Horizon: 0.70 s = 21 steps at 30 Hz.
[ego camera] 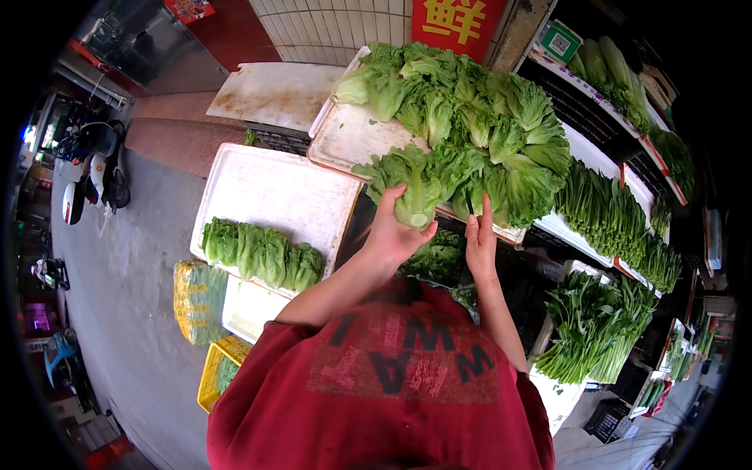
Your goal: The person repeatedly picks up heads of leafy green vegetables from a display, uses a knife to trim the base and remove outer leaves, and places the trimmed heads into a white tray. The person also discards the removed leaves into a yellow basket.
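Note:
A head of leaf lettuce (418, 182) rests in my left hand (389, 238), cut base towards me, thumb along its side. My right hand (483, 249) grips a slim dark tool (469, 204), probably a small knife; its far end is hard to make out against the leaves. Just beyond both hands, a big pile of lettuce (470, 106) covers most of a white foam tray (346, 141). Left of my hands, a second foam tray (273, 182) carries a row of lettuce heads (261, 252) along its near edge. Loose leaves (437, 252) lie low beneath my wrists.
Stacked leafy greens (611, 217) fill trays at the right, with long-stemmed greens (596, 329) nearer me. A shelf (611, 94) with more vegetables stands at far right. Left are a yellow wrapped bundle (192, 302), a yellow crate (214, 376) and a parked scooter (97, 170).

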Motion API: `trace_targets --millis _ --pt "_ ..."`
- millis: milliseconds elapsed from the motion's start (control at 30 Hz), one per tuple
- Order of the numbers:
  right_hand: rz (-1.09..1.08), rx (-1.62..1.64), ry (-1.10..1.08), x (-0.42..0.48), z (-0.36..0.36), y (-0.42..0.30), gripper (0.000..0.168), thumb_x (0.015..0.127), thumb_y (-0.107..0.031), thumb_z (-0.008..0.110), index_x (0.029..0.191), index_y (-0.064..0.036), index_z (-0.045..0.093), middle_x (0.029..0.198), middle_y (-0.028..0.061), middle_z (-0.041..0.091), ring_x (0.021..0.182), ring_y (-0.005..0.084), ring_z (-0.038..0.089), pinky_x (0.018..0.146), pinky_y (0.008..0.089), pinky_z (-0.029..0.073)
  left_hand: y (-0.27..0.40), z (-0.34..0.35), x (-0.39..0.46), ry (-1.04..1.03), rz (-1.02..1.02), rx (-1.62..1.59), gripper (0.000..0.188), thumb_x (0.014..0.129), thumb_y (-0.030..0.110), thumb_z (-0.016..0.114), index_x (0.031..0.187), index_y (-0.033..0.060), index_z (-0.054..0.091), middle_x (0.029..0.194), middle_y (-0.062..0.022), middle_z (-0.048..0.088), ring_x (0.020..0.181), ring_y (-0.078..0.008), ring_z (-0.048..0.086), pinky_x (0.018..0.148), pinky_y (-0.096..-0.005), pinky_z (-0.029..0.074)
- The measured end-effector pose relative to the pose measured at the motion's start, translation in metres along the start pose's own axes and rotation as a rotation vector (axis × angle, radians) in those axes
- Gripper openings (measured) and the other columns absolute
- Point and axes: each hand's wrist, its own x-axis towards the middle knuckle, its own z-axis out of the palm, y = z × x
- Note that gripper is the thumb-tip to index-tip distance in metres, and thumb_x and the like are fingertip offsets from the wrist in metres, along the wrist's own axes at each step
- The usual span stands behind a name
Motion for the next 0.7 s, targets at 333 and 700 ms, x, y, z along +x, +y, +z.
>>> trace_targets --millis 333,700 --pt "0.114 0.542 -0.149 -0.004 0.022 -0.057 0.039 0.076 -0.013 0.067 0.109 0.001 0.053 0.087 0.0016 0.051 0.064 0.0061 0.043 0.050 0.0198 0.035 0.019 -0.031 0.028 -0.592 0.256 0.520 0.102 0.056 0.071 0.058 0.129 0.0051 0.032 0.131 -0.0091 0.039 0.121 -0.0238 0.037 0.102 -0.0419 0.029" --pt "-0.436 0.027 0.086 -0.005 0.036 -0.037 0.031 0.063 0.014 0.062 0.087 -0.003 0.052 0.091 0.0076 0.047 0.067 0.0171 0.047 0.058 0.0247 0.041 -0.001 -0.042 0.049 -0.383 0.144 -0.043 0.066 0.081 0.061 0.041 0.125 0.0123 0.041 0.121 -0.0054 0.048 0.112 -0.0246 0.045 0.096 -0.0424 0.034"
